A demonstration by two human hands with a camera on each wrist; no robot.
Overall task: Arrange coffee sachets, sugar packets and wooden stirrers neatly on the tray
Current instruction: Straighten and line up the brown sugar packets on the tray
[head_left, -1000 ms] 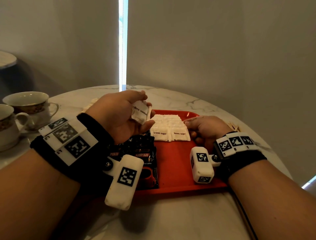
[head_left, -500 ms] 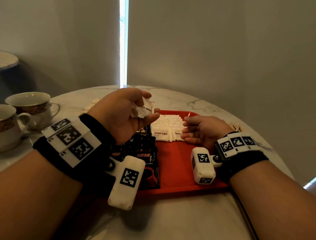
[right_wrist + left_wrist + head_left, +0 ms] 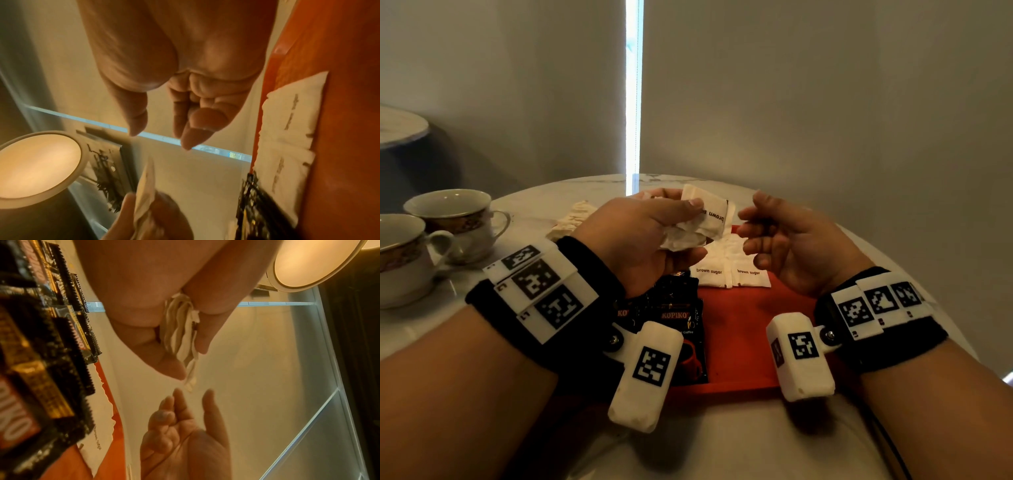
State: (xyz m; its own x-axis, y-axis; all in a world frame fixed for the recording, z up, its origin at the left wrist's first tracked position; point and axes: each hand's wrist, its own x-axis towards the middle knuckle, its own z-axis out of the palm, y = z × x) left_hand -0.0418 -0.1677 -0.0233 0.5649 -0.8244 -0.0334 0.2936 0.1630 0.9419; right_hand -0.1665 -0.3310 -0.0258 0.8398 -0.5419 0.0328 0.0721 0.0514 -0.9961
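The left hand (image 3: pixel 640 233) pinches a bunch of white sugar packets (image 3: pixel 697 224) between thumb and curled fingers, raised above the tray (image 3: pixel 736 329). The right hand (image 3: pixel 787 246) hovers just beside them, palm turned inward, fingers loosely bent and holding nothing, apart from the packets. Below, more sugar packets (image 3: pixel 729 270) lie flat in rows on the red tray, next to black coffee sachets (image 3: pixel 674 329) at its left side. Two cups (image 3: pixel 431 236) stand on the table (image 3: pixel 722 445), left of the tray.
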